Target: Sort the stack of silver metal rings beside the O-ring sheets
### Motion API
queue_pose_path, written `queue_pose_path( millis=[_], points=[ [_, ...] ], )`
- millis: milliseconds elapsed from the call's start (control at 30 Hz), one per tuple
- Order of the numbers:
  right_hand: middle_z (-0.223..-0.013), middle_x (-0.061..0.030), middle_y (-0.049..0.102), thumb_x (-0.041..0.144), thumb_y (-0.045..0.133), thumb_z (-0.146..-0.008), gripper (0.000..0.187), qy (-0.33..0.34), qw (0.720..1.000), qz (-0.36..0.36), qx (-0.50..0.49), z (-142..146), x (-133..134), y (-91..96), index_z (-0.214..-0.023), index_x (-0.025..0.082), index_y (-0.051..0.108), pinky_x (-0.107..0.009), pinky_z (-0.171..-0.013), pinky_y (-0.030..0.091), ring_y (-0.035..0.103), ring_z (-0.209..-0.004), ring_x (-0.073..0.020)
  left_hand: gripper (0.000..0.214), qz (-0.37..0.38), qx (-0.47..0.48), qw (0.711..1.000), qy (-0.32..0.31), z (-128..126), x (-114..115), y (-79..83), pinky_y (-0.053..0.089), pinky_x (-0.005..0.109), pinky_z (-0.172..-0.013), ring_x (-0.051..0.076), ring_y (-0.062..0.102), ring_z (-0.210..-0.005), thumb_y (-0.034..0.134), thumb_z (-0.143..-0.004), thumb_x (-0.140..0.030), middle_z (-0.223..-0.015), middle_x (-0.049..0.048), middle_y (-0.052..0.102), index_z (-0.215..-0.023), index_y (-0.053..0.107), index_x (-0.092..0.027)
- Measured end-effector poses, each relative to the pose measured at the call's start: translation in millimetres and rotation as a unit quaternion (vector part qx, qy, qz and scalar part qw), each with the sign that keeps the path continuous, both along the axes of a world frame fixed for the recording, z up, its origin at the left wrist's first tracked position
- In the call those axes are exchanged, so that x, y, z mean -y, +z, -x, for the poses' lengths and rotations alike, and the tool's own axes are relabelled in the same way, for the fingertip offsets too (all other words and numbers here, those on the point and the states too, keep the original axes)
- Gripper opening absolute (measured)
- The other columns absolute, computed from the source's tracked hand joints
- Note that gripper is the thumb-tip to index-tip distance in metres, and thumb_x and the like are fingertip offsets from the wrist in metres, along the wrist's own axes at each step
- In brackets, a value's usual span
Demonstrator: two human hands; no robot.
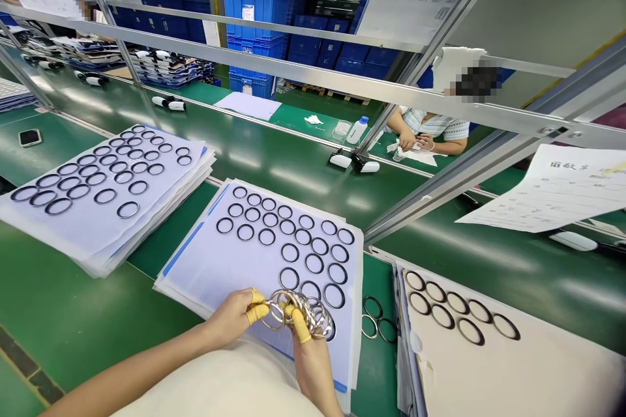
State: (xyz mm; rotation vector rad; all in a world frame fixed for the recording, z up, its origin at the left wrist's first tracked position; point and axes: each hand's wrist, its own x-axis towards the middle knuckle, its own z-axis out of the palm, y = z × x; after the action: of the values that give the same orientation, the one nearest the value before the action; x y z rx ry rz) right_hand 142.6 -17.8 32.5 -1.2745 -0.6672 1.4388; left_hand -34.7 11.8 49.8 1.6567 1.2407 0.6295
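Silvery rings (307,306) bunch in your right hand (309,350), stretching rightward from your left hand (235,317), which pinches one ring (272,328) at the bunch's left end; the white sheet (210,273) spreads beyond both.

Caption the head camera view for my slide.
Left hand and right hand, wearing yellow finger covers, hold shiny rings at a white sheet bearing dark rings.

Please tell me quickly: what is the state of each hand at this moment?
Left hand: closed, pinching a shiny ring.
Right hand: closed, holding a bunch of shiny rings.
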Motion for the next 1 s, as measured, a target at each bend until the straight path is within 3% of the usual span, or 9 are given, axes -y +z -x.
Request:
queue_pose_path(
  millis=[133, 233, 367, 467, 633, 733, 867, 1000],
  points=[
    [-0.103, -0.0064, 0.077, 0.056, 0.064, -0.077, 0.038, -0.008, 1.0, -0.008, 0.003, -18, -1, -4.7, -0.095, 0.023, 0.074, -0.049, -0.089, 0.055, 0.069, -0.102, -0.03, 0.034, -0.031, -0.013, 0.999, 0.024, 13, -11, -5.5, 0.047, 0.026, -0.072, 0.016, 0.057, -0.077, 0.047, -0.093, -0.04, -0.082, 0.0041, 0.062, -0.08, 0.065, -0.015],
    [-0.096, -0.0089, 0.078, 0.055, 0.067, -0.074, 0.038, -0.002, 0.998, 0.0, 0.057, -27, -2, -15.0, -0.089, 0.021, 0.075, -0.053, -0.088, 0.054, 0.07, -0.098, -0.0331, 0.028, -0.066, -0.035, 0.997, 0.037, 27, -22, -11.2, 0.049, 0.03, -0.083, 0.018, 0.06, -0.092, 0.045, -0.094, -0.033, -0.099, 0.0074, 0.066, -0.095, 0.067, -0.016],
    [-0.11, -0.0115, 0.074, 0.045, 0.074, -0.07, 0.038, 0.015, 0.987, -0.031, 0.159, -16, -11, -30.1, -0.098, 0.019, 0.073, -0.055, -0.102, 0.043, 0.063, -0.11, -0.0345, 0.024, -0.124, -0.092, 0.987, 0.044, 40, -35, -23.0, 0.045, 0.04, -0.095, 0.022, 0.058, -0.105, 0.048, -0.093, -0.025, -0.112, 0.0097, 0.066, -0.105, 0.068, -0.02],
    [-0.117, -0.0128, 0.07, 0.044, 0.073, -0.071, 0.044, 0.033, 0.972, -0.085, 0.216, -1, -22, -40.1, -0.106, 0.018, 0.07, -0.052, -0.103, 0.043, 0.06, -0.116, -0.0338, 0.021, -0.158, -0.13, 0.978, 0.039, 40, -44, -36.0, 0.042, 0.046, -0.098, 0.026, 0.054, -0.113, 0.052, -0.091, -0.019, -0.117, 0.0114, 0.064, -0.102, 0.069, -0.02],
    [-0.113, -0.0166, 0.071, 0.047, 0.065, -0.077, 0.044, 0.052, 0.938, -0.142, 0.312, 6, -34, -56.7, -0.109, 0.017, 0.068, -0.052, -0.096, 0.047, 0.061, -0.111, -0.0344, 0.017, -0.179, -0.147, 0.973, 0.017, 27, -52, -61.8, 0.04, 0.048, -0.1, 0.028, 0.051, -0.12, 0.06, -0.085, -0.012, -0.119, 0.0087, 0.065, -0.093, 0.072, -0.022],
    [-0.119, -0.0213, 0.066, 0.046, 0.056, -0.083, 0.046, 0.057, 0.912, -0.173, 0.369, 0, -34, -61.7, -0.115, 0.014, 0.063, -0.059, -0.097, 0.043, 0.058, -0.114, -0.0373, 0.029, -0.179, -0.134, 0.974, 0.026, 28, -49, -72.8, 0.042, 0.045, -0.101, 0.027, 0.051, -0.121, 0.068, -0.079, -0.014, -0.126, 0.0076, 0.061, -0.106, 0.068, -0.024],
    [-0.123, -0.0228, 0.063, 0.041, 0.059, -0.082, 0.04, 0.09, 0.868, -0.24, 0.426, 6, -39, -59.1, -0.111, 0.014, 0.064, -0.064, -0.097, 0.038, 0.055, -0.116, -0.04, 0.039, -0.168, -0.117, 0.974, 0.101, 56, -39, -83.5, 0.041, 0.047, -0.104, 0.025, 0.05, -0.123, 0.06, -0.085, -0.018, -0.133, 0.01, 0.056, -0.123, 0.058, -0.024],
    [-0.126, -0.0164, 0.065, 0.029, 0.063, -0.079, 0.014, 0.168, 0.83, -0.309, 0.432, 45, -65, -56.6, -0.088, 0.021, 0.071, -0.057, -0.098, 0.039, 0.055, -0.117, -0.0356, 0.034, -0.144, -0.105, 0.968, 0.178, 95, -27, -94.4, 0.043, 0.047, -0.103, 0.025, 0.053, -0.12, 0.051, -0.089, -0.019, -0.129, 0.0129, 0.057, -0.123, 0.058, -0.019]
  ],
)
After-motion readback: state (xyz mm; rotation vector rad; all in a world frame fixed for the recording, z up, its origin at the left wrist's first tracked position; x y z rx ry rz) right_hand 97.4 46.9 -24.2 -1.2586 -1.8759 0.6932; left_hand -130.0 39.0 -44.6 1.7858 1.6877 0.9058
